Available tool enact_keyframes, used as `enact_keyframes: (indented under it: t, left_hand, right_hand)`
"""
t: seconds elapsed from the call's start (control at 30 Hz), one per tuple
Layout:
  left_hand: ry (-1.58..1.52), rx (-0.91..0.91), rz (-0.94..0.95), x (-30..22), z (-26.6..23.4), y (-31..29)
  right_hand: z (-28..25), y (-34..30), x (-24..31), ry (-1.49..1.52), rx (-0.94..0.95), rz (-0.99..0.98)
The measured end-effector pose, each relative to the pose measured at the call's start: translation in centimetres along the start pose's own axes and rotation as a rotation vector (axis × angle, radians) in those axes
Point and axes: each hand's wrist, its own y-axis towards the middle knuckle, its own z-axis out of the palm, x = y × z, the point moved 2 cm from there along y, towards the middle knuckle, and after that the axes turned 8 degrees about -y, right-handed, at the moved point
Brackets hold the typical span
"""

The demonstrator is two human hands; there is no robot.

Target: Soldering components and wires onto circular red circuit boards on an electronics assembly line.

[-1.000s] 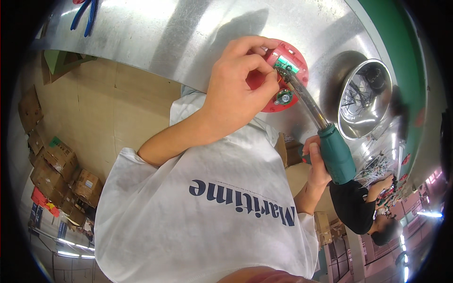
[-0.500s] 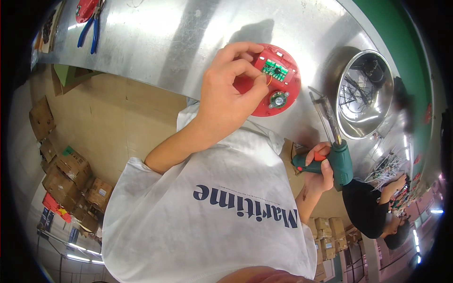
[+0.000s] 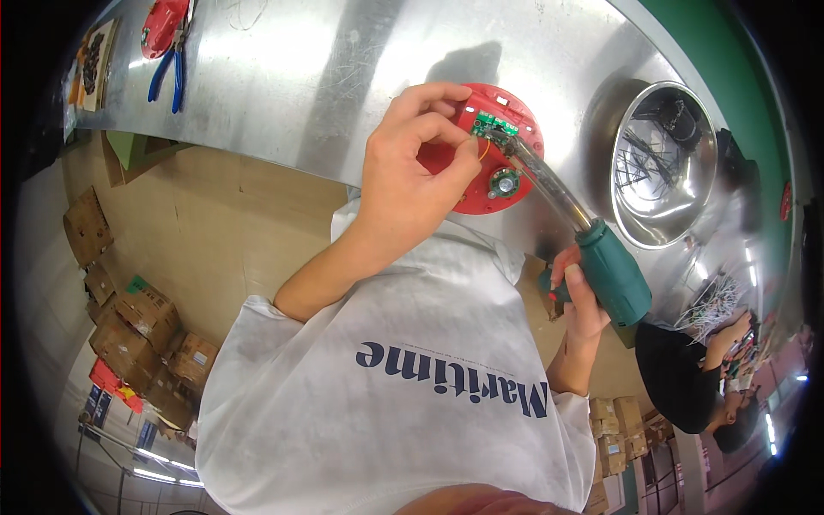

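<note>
My left hand (image 3: 416, 163) rests at the left side of a round red plastic housing (image 3: 522, 105), thumb and forefinger pinched on a thin orange wire (image 3: 487, 149). The wire runs by a green circuit board (image 3: 482, 120) fixed in the housing. Below the board sits a small round speaker (image 3: 504, 182). Wrapped round the handle of a dark green soldering gun (image 3: 616, 273), my right hand (image 3: 582, 302) holds it at the right. Its long metal barrel slants up and left, with the tip at the board near my left fingertips. Exact contact of the tip is hard to make out.
A steel bowl (image 3: 620, 193) holding dark thin pieces stands right of the housing on the metal table (image 3: 283, 94). Blue-handled pliers (image 3: 178, 77) and another red housing (image 3: 161, 30) lie far left. A person in black (image 3: 678, 378) sits at the right, beside a bundle of pale wires (image 3: 717, 305).
My right hand has swung the soldering gun up and left, bringing its tip from beside the housing onto the board area. My left hand keeps its pinch, almost unmoved.
</note>
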Motion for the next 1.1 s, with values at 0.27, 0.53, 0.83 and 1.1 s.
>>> enact_keyframes:
  t: [0.27,0.53,0.83,1.1]
  left_hand:
    - [-0.019,-0.019,-0.006,-0.3,-0.2,-0.1]
    - [0.014,-0.035,0.039,-0.4,-0.1,-0.1]
    - [0.003,-0.039,0.035,-0.3,-0.1,-0.1]
    - [-0.003,-0.029,0.019,-0.5,-0.1,0.0]
  right_hand:
    - [0.1,0.4,0.8,-0.123,0.001,0.000]
    - [0.1,0.4,1.7,-0.115,-0.017,-0.004]
    - [0.0,0.5,1.7,-0.216,0.013,-0.058]
    - [-0.5,0.6,1.6,-0.114,0.076,0.045]
